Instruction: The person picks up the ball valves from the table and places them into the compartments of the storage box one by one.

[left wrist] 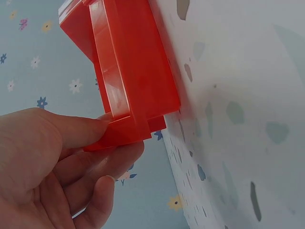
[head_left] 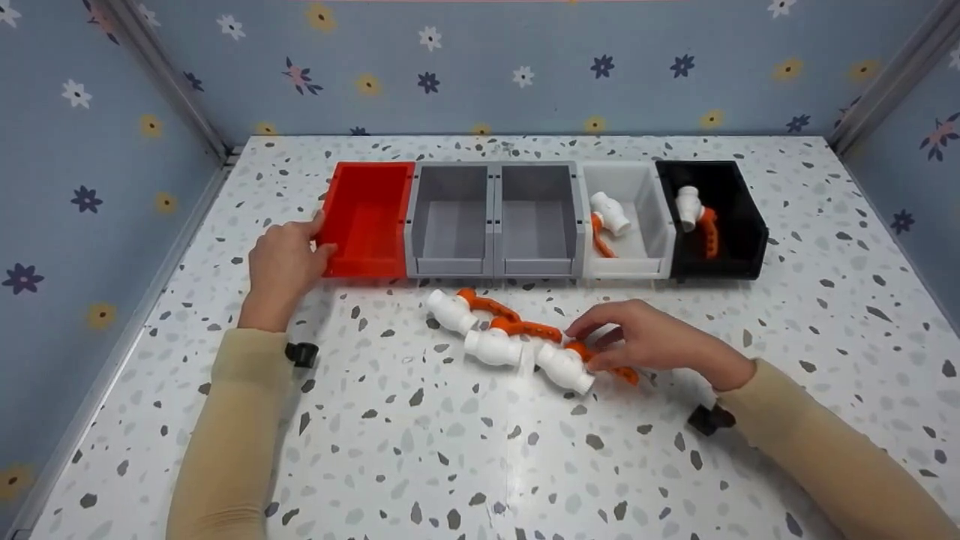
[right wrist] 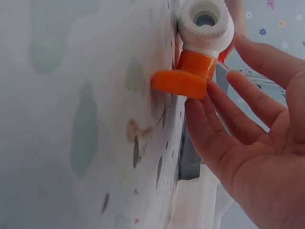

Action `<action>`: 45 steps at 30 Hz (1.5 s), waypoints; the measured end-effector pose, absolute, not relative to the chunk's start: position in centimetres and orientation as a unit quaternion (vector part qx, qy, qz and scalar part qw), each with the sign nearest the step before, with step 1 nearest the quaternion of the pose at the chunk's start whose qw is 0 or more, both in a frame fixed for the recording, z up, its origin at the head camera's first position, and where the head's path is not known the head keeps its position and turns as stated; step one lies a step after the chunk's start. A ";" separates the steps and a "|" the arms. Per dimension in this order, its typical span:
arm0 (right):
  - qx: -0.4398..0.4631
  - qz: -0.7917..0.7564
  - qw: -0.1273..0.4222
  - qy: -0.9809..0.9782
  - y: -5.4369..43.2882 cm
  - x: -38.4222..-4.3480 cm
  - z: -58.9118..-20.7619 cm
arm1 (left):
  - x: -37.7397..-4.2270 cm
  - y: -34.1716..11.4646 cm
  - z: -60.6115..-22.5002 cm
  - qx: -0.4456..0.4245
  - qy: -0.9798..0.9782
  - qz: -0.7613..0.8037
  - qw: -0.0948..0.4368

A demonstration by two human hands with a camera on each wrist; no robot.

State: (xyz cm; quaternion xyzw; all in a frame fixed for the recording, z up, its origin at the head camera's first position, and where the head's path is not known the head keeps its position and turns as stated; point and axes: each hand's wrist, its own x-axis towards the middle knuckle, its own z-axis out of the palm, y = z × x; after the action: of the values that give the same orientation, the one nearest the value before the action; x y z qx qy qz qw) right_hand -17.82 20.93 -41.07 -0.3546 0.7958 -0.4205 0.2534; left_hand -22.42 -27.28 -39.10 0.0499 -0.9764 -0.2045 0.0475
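My left hand (head_left: pixel 289 255) holds the left side wall of the red bin (head_left: pixel 367 259), its thumb inside and fingers outside in the left wrist view. My right hand (head_left: pixel 652 335) is at the nearest of three white ball valves with orange handles on the table. That valve (head_left: pixel 564 369) lies at the right of the group, its orange handle (right wrist: pixel 178 83) partly behind the hand. Thumb and fingers are spread around it, fingertips right at the handle. A middle valve (head_left: pixel 493 348) and a left valve (head_left: pixel 451 311) lie close beside it.
Right of the red bin stand two grey bins (head_left: pixel 454 266), a white bin (head_left: pixel 626 268) and a black bin (head_left: pixel 720 268) in one row. One valve (head_left: pixel 611 214) lies in the white bin, another valve (head_left: pixel 688 208) in the black. Flowered walls (head_left: pixel 480 90) enclose the speckled table (head_left: pixel 450 465).
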 end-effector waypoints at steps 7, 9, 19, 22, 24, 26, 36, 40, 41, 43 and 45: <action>-0.397 -0.365 0.229 0.811 20.6 -17.2 -40.8 | -22.4 -27.3 -38.9 0.049 -0.978 -0.198 0.054; -0.403 -0.352 0.221 0.816 20.4 -17.0 -40.9 | -22.4 -27.3 -38.9 0.051 -0.977 -0.200 0.053; -0.414 -0.313 0.214 0.827 19.6 -16.3 -41.1 | -22.3 -27.4 -39.2 0.045 -0.975 -0.206 0.068; -0.415 -0.301 0.209 0.833 19.4 -16.2 -41.2 | -22.3 -27.4 -39.3 0.048 -0.975 -0.206 0.065; -0.416 -0.297 0.205 0.835 19.3 -16.2 -41.1 | -22.3 -27.4 -39.2 0.051 -0.975 -0.206 0.062; -0.416 -0.297 0.203 0.835 19.3 -16.1 -41.1 | -22.3 -27.3 -39.2 0.052 -0.975 -0.206 0.058; -0.417 -0.306 0.195 0.833 19.3 -16.2 -41.1 | -22.4 -27.3 -39.2 0.051 -0.975 -0.204 0.072; -0.409 -0.318 0.204 0.831 19.4 -16.2 -41.0 | -22.4 -27.3 -39.2 0.052 -0.976 -0.202 0.071; -0.408 -0.321 0.204 0.830 19.5 -16.2 -41.0 | -22.4 -27.3 -39.2 0.052 -0.975 -0.203 0.069; -0.405 -0.330 0.206 0.827 19.6 -16.3 -41.0 | -22.3 -27.3 -39.2 0.052 -0.975 -0.206 0.066; -0.401 -0.341 0.209 0.824 19.8 -16.5 -40.9 | -22.3 -27.3 -39.2 0.051 -0.975 -0.208 0.066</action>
State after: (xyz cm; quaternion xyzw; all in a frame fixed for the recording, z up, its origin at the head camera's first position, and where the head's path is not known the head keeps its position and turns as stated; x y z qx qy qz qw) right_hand -16.52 19.76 -40.89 -0.4007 0.8245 -0.3408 0.2087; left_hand -22.33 -27.29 -39.17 0.0514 -0.9747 -0.2075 0.0658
